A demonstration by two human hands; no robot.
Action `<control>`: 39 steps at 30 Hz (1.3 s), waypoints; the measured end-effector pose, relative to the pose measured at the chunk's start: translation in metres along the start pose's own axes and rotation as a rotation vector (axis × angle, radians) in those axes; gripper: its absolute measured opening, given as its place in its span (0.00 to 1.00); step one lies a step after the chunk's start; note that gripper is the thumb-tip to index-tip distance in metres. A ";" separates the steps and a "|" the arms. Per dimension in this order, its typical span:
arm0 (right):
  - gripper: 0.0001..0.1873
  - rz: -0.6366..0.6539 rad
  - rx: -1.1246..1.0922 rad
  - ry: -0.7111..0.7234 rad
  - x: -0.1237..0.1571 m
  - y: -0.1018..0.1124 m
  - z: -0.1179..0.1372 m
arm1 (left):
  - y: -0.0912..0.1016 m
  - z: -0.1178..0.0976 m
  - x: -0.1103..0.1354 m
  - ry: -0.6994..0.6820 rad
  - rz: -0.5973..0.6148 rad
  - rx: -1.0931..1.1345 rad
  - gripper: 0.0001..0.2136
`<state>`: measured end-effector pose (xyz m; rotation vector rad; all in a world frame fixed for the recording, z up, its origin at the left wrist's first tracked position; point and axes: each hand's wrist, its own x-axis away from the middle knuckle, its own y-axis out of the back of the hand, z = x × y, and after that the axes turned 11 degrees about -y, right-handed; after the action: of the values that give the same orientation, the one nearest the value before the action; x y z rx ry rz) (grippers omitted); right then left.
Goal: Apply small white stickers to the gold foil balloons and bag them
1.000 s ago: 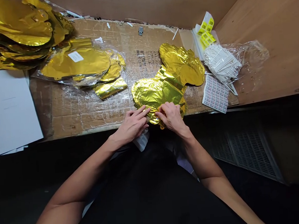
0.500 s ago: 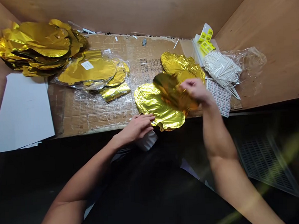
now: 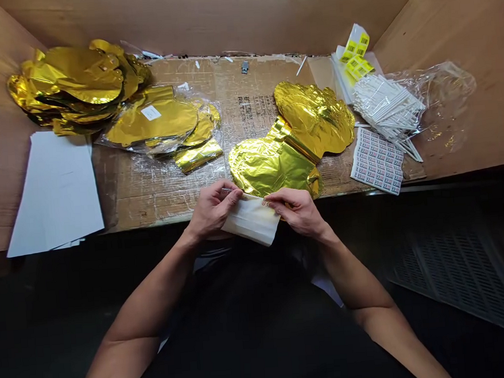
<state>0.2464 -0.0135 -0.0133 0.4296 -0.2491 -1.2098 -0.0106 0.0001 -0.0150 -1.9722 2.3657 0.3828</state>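
Note:
My left hand (image 3: 212, 210) pinches the left upper corner of a small whitish sheet (image 3: 254, 222), which hangs at the front edge of the work surface. The sheet's right upper corner is pinched in my right hand (image 3: 300, 211), where a bit of red print shows by the fingertips. Whether it is paper or a thin bag I cannot tell. Just behind both hands lies a flat gold foil balloon (image 3: 271, 161). Further back and to the right, another gold foil piece (image 3: 316, 115) spreads out, joined to or overlapping the first.
At the left are a heap of gold foil balloons (image 3: 76, 80), bagged foil balloons (image 3: 156, 118) and white paper sheets (image 3: 58, 194). On the right lie white sticks (image 3: 386, 104) in clear plastic, a sheet of small labels (image 3: 377, 160) and yellow barcode labels (image 3: 357, 55). Wooden walls (image 3: 462, 53) enclose the cardboard-covered surface (image 3: 170, 189).
My right hand has let go of a gold foil piece, laid at the back right, and come left to the whitish sheet. Both hands now hold that sheet up.

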 end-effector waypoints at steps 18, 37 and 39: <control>0.10 -0.177 0.079 -0.339 -0.010 0.002 -0.003 | -0.003 0.024 0.007 -0.491 0.456 -0.287 0.11; 0.16 -0.174 0.816 -0.185 -0.026 -0.001 -0.019 | -0.005 0.047 0.006 -0.512 0.533 -0.493 0.11; 0.15 -0.117 0.755 -0.176 -0.027 0.000 -0.022 | -0.006 0.044 0.007 -0.536 0.524 -0.484 0.11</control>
<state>0.2462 0.0158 -0.0314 1.0012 -0.8537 -1.2418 -0.0121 0.0018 -0.0600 -1.0830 2.5045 1.4120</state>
